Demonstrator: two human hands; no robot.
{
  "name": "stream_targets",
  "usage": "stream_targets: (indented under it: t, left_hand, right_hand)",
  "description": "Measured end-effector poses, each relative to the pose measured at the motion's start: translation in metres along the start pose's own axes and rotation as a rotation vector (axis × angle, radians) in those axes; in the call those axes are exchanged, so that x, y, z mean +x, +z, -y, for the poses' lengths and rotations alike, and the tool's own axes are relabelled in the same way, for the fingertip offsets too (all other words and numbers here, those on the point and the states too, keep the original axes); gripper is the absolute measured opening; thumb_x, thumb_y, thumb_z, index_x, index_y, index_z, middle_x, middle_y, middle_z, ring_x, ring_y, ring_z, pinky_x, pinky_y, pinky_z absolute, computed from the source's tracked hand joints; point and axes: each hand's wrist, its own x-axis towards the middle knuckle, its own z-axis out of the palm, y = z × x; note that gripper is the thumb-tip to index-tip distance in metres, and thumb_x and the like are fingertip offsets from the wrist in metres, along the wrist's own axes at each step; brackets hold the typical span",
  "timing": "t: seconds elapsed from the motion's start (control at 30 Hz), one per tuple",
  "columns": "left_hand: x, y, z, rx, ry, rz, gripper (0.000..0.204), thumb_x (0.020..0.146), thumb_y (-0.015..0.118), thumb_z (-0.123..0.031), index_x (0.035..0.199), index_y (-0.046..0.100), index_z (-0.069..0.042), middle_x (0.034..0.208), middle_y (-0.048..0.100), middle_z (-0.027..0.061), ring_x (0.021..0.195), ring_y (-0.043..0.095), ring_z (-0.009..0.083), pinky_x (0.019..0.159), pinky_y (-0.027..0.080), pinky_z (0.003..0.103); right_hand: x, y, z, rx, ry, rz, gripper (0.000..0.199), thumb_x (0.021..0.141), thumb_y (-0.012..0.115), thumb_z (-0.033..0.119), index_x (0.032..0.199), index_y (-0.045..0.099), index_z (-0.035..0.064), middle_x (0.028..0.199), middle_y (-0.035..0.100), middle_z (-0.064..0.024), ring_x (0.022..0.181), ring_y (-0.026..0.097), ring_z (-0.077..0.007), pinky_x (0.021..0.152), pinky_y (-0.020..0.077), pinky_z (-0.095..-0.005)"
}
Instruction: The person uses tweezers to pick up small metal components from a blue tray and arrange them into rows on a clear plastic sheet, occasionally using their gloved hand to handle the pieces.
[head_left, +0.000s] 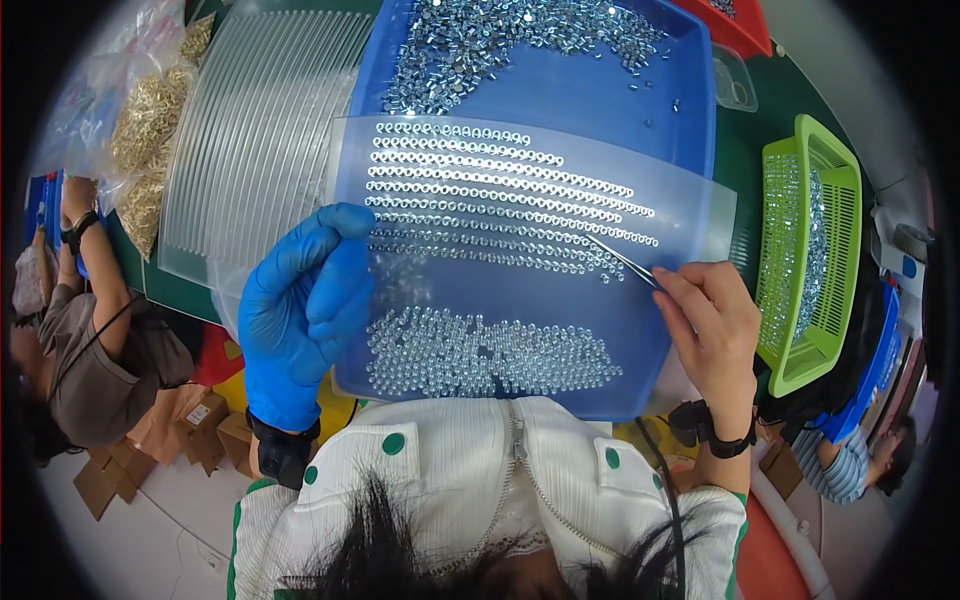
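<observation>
One tweezers [622, 262] tip pointing upper-left

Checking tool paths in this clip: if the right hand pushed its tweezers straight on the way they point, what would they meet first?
The right hand aims the tweezers up-left across the clear grooved plate. The tips already seem to be at the rows of small metal parts, so probably those, though height is unclear.

L hand [300, 310] blue-gloved, fingers curled in grip, R hand [712, 322] bare, pinch grip, both wrists w/ black bands
</observation>
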Motion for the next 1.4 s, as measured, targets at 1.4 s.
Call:
stream_targets:
  t: [1.4]
  left_hand:
    - [0.012,-0.03,0.005,-0.134,0.009,0.3,0.029,0.093,0.037,-0.016,0.112,0.047,0.003,0.053,0.039,0.0008,0.043,0.034,0.0091,0.041,0.031,0.024]
  right_hand:
    - [0.008,0.0,0.014,0.12,-0.087,0.09,0.028,0.063,0.072,-0.002,0.09,0.067,0.0045,0.076,0.054,-0.0051,0.062,0.05,-0.0182,0.051,0.0401,-0.0286]
